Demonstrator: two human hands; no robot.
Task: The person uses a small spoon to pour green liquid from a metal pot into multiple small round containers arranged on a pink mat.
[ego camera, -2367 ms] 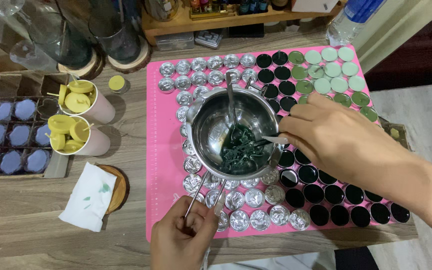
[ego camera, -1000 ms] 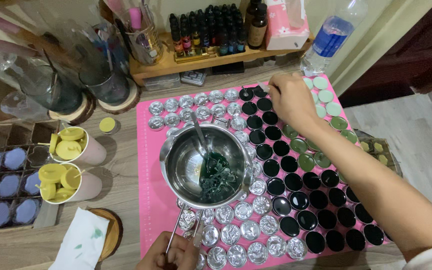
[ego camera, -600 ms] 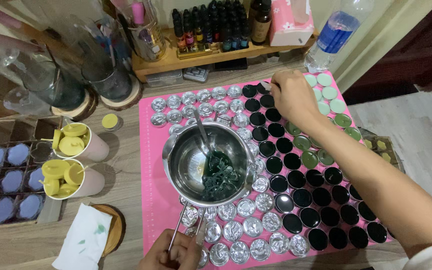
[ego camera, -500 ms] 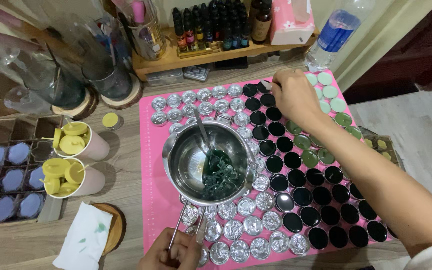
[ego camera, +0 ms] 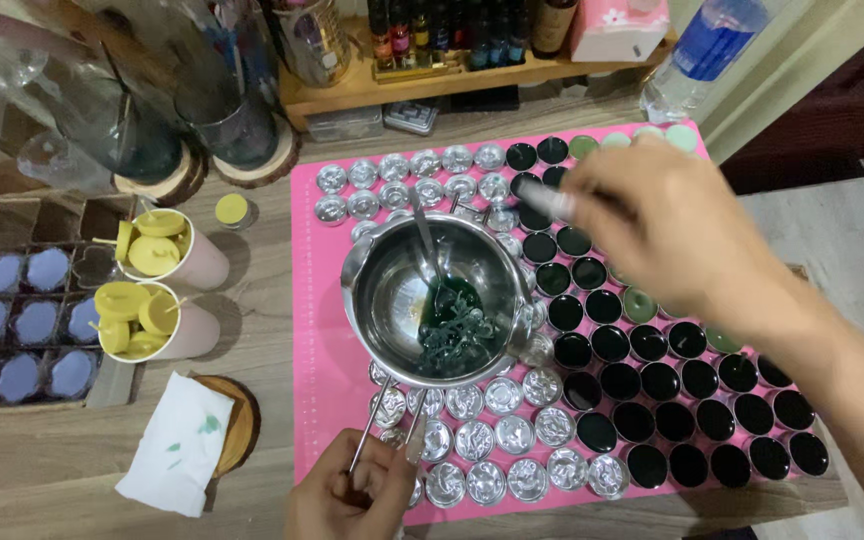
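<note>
My left hand (ego camera: 352,495), at the bottom edge, grips the wire handle (ego camera: 377,435) of a steel melting pot (ego camera: 377,290). The pot stands on small tins on a pink mat (ego camera: 317,330). Dark green wax with wicks (ego camera: 452,325) lies in its bottom, and a spoon (ego camera: 428,245) leans inside. My right hand (ego camera: 667,225), blurred by motion, hovers right of the pot over dark-filled tins (ego camera: 697,420). It pinches a small pale tool (ego camera: 542,197) that points left towards the pot's far rim. Empty silver tins (ego camera: 497,435) fill the near and far left rows.
Two pale cups of yellow wax shapes (ego camera: 157,250) stand left of the mat beside a tray of lilac shapes (ego camera: 22,320). A stained paper towel (ego camera: 177,445) lies on a wooden coaster. Glass jars (ego camera: 232,120), a shelf of small bottles (ego camera: 442,40) and a water bottle (ego camera: 702,55) line the back.
My right hand has come back from the far row of tins towards the pot, still holding the small tool. My left hand has kept its grip on the handle.
</note>
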